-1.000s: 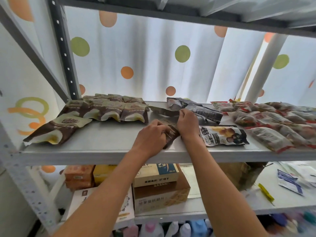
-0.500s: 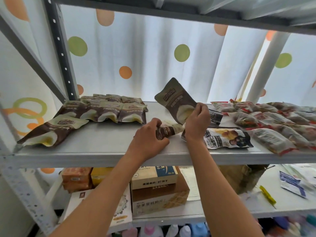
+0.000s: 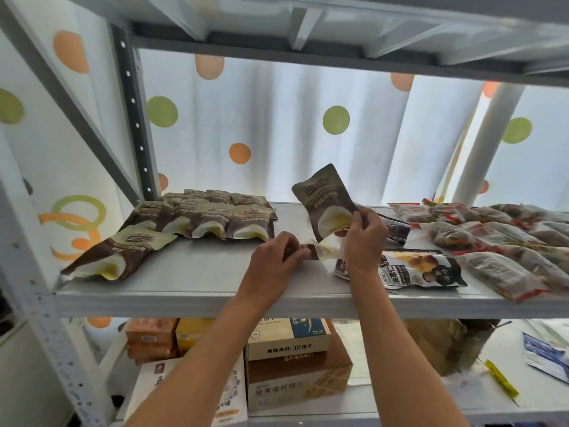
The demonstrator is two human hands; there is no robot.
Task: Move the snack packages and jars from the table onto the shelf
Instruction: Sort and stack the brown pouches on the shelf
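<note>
Pinching a brown pouch [image 3: 324,202] by its bottom edge, the right hand [image 3: 363,238] is holding it up on end above the shelf [image 3: 191,272]. Its long side is pointing up and leaning a little to the left. The left hand [image 3: 274,266] is curling its fingers round a second brown pouch [image 3: 320,251], which is lying low, just over the shelf, between the two hands.

A row of the same pouches [image 3: 215,217] is lying flat to the left, with one more [image 3: 120,254] at the shelf's left end. So the matching pile is off to the left, nearer the left hand. I think the left pouch is going there first, long side toward the back like the others.

On the right, a dark bag [image 3: 428,269] is lying just beside the right wrist, and red-edged packs [image 3: 498,241] are filling the far right.
</note>
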